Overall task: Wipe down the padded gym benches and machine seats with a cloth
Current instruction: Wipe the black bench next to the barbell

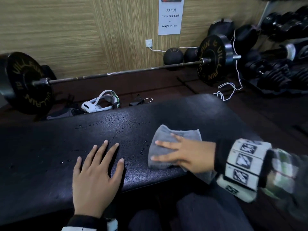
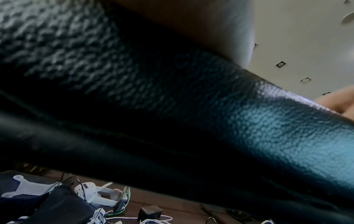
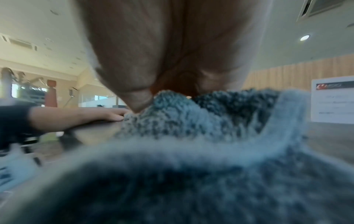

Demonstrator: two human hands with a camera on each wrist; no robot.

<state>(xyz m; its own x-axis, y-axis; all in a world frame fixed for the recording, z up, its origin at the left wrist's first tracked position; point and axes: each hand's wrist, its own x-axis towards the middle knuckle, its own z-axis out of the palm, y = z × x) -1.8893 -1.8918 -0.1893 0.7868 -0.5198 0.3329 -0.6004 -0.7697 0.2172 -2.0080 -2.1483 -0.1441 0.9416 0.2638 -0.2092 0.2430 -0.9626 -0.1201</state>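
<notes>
A black padded bench (image 1: 50, 147) runs across the head view, beaded with water droplets (image 1: 116, 125) near its middle. My left hand (image 1: 96, 174) lies flat on the pad with straight, spread fingers. To its right my right hand (image 1: 181, 154) presses flat on a folded grey cloth (image 1: 176, 135) on the bench. The right wrist view is filled by the cloth (image 3: 191, 151) under my palm (image 3: 162, 45), with the left hand (image 3: 80, 116) beyond. The left wrist view shows the bench's black leather (image 2: 268, 121) close up.
A loaded barbell (image 1: 126, 72) lies on the floor behind the bench, by the wood-panel wall. A white headset (image 1: 100, 104), a charger and white cables (image 1: 230, 87) lie on the floor. Medicine balls (image 1: 173, 55) and dumbbells (image 1: 275, 70) sit at the right.
</notes>
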